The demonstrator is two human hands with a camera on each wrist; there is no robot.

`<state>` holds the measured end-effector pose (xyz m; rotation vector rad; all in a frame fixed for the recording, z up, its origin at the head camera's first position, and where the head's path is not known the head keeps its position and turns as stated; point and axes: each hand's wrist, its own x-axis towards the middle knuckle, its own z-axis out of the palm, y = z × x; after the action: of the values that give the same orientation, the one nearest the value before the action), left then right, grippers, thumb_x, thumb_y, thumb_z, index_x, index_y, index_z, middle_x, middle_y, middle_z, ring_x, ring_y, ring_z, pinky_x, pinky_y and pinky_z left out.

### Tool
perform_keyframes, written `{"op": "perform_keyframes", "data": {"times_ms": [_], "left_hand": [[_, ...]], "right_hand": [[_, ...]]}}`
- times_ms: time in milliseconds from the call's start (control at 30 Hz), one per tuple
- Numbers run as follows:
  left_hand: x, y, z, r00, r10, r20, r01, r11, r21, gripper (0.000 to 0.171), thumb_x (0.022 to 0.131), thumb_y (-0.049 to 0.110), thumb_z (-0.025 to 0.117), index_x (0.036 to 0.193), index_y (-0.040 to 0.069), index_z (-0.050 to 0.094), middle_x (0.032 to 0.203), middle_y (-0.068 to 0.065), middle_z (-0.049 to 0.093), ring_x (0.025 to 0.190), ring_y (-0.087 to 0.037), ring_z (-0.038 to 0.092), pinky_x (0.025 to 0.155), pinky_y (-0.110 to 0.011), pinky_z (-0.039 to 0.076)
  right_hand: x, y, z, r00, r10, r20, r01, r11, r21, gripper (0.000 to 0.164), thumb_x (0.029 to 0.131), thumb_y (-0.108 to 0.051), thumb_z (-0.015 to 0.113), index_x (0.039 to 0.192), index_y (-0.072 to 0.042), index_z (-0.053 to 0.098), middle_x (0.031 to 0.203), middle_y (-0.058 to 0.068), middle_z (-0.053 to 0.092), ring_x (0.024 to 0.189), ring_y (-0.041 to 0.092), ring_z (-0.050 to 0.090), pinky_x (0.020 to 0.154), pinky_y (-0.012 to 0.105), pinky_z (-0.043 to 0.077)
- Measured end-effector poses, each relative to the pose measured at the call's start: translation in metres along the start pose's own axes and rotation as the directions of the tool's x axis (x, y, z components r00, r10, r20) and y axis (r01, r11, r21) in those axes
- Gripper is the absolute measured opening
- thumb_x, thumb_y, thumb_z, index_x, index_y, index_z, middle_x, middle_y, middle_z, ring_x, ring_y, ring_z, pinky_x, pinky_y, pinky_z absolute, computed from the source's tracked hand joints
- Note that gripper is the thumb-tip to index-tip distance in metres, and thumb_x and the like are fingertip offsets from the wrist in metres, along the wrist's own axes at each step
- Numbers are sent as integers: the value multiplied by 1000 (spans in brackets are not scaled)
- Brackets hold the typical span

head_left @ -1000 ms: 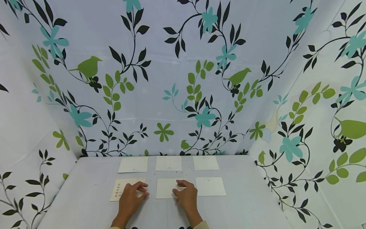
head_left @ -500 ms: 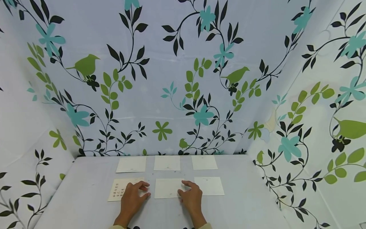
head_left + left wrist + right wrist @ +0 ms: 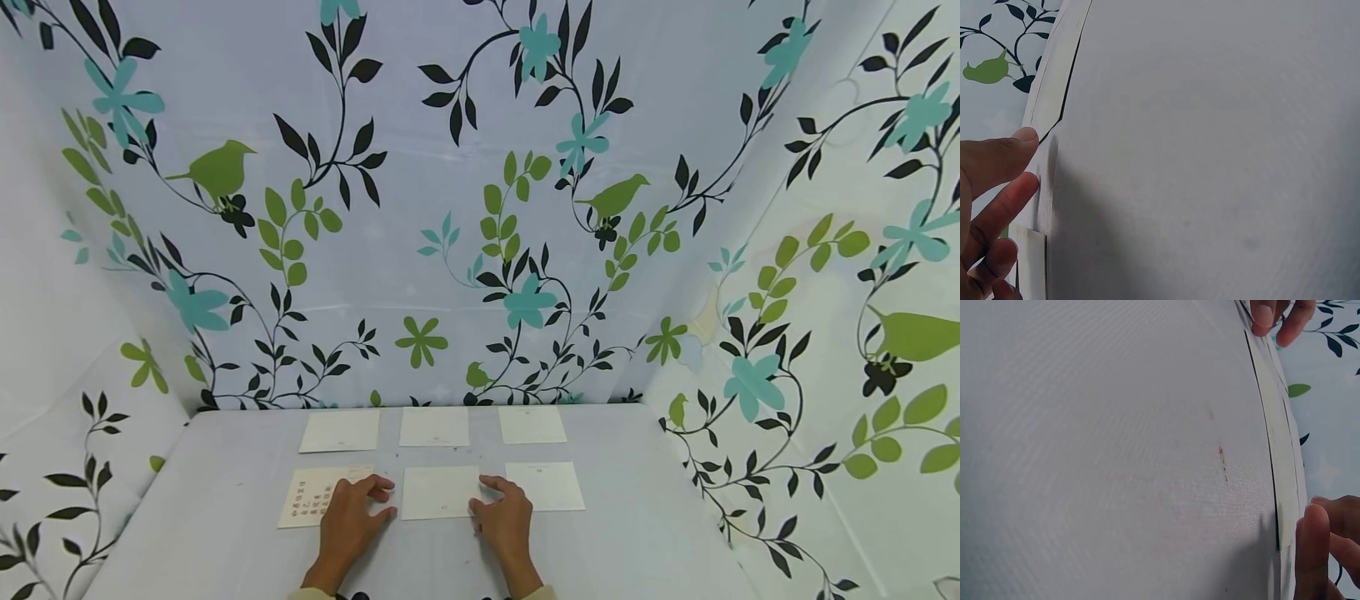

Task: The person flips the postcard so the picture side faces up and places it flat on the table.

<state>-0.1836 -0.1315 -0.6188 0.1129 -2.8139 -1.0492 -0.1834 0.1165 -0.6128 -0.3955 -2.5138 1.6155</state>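
Six-card layout aside, the nearest cards matter here: my left hand lies over the right part of the front-left card, which bears rows of small brown characters. Its thumb and fingers are loosely bent, with a gap between them and nothing held. The blank front-middle card lies between both hands. At that card's right edge is my right hand, also loosely bent and holding nothing. Beyond it lies the front-right card. In the right wrist view, the fingers stand near the end of a pale card; contact is unclear.
Behind the front row lie a back-left card, a back-middle card and a back-right card. All rest flat on a white-covered table. A patterned curtain rises at the table's back edge.
My right hand has shifted right, from over the front-middle card to its right edge. My left hand sits slightly farther right over its card. The head view has turned a little.
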Motion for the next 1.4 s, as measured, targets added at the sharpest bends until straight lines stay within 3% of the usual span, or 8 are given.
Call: {"op": "perform_keyframes", "data": {"times_ms": [167,433,633,867,1033,1167,1267,1400], "left_hand": [[0,2,2,1000,11,-5,-11,1000,1,38,73,16,96,106,24,78,91,10,77,88,-12,49,71,-28,40],[0,7,7,1000,28,-14,-28,1000,-3,39,72,14,96,104,25,78,89,11,75,87,-12,47,69,-28,38],[2,9,10,1000,28,-2,-28,1000,-6,40,72,13,96,105,25,77,90,10,75,87,-12,47,71,-28,38],[3,9,15,999,33,11,-33,999,11,41,71,12,96,105,25,77,89,11,74,87,-11,47,71,-28,39],[3,8,17,999,54,-5,-54,998,19,42,70,11,96,104,25,77,89,11,74,87,-11,48,70,-28,39],[4,8,17,998,58,-8,-58,998,23,42,69,11,97,103,25,77,88,12,74,87,-11,48,70,-28,40],[4,9,18,998,58,-1,-58,998,26,42,70,11,97,104,25,77,89,12,74,87,-11,48,70,-28,40],[4,9,18,998,58,4,-58,998,24,41,70,12,97,104,25,77,89,12,73,87,-11,47,69,-28,39]], "right_hand": [[1,5,2,1000,-10,-18,9,1000,-6,43,78,0,87,119,-7,78,98,13,74,47,14,65,45,22,49],[-1,6,8,1000,-1,11,0,1000,18,42,77,2,86,117,-9,79,112,20,73,48,13,64,45,24,52],[-5,3,12,999,19,46,-20,1000,20,41,78,1,86,117,-9,78,110,14,77,47,13,64,45,26,53],[-6,3,14,1000,3,29,-3,1000,12,39,77,1,86,114,-10,80,108,11,79,48,12,62,43,26,51],[-3,4,15,999,-32,-31,30,997,-69,33,75,-6,89,105,-17,82,105,4,81,62,8,62,57,23,49],[-1,3,13,997,-30,-72,24,996,-87,29,75,-9,90,100,-22,83,92,-2,78,69,8,58,63,25,42],[1,3,11,996,-37,-81,32,998,-61,28,75,-7,90,99,-20,83,90,-3,78,73,8,62,65,25,47],[3,4,7,997,-35,-73,35,999,4,26,77,-3,88,99,-15,82,100,0,81,80,8,73,69,23,58]]}}
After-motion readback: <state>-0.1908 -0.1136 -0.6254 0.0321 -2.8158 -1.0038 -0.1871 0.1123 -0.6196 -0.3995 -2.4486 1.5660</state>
